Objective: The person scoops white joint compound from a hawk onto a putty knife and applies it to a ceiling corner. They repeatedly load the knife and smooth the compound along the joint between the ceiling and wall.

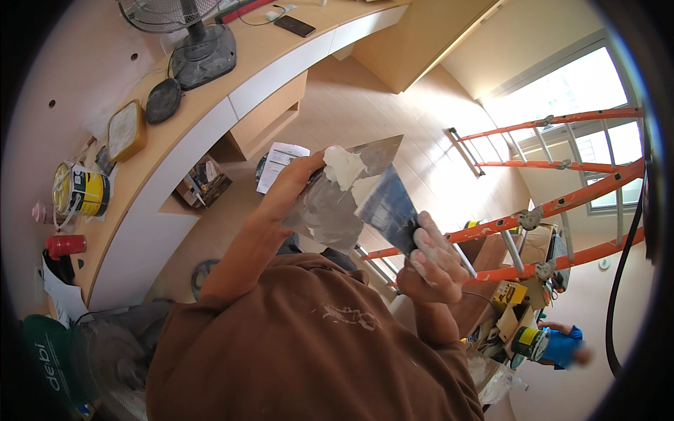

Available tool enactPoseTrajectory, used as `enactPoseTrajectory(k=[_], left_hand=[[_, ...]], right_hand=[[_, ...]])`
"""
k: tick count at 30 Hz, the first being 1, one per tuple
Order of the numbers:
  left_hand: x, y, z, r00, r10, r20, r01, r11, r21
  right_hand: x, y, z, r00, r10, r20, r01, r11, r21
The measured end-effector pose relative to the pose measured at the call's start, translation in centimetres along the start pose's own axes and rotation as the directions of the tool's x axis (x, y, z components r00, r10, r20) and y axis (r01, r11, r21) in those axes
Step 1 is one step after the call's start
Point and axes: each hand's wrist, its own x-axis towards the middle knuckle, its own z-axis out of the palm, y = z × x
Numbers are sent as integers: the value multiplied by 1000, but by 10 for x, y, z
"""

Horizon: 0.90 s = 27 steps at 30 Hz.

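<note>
a lump of white paste sits toward the far side of a metal plate, just beside the left hand, which is clamped on the plate's left edge. the right hand, apart from it, grips a broad scraper, blade at the plate's right edge; contact cannot be confirmed. risk, in my judgement: paste could slide off should the plate tip. rightward of the right hand, an orange ladder could be knocked by a wide swing.
</note>
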Motion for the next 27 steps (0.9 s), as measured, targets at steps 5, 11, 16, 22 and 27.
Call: enactPoseTrajectory(k=[5, 11, 16, 22, 27], left_hand=[[6, 15, 2, 999, -32, 16, 33, 996, -82], [16, 39, -7, 969, 196, -148, -191, 980, 47], [25, 56, -27, 950, 289, -120, -252, 933, 257], [57, 66, -21, 988, 142, -66, -111, 931, 348], [109, 60, -10, 998, -64, 4, 56, 895, 442]], right_hand=[[-11, 6, 22, 999, 29, 35, -28, 999, -20], [-28, 16, 5, 954, 289, -76, -298, 942, -156], [19, 34, -22, 760, 614, -215, -647, 679, -347], [64, 74, -47, 817, 498, 289, -440, 864, -245], [116, 112, -41, 805, 149, 574, -35, 978, -205]])
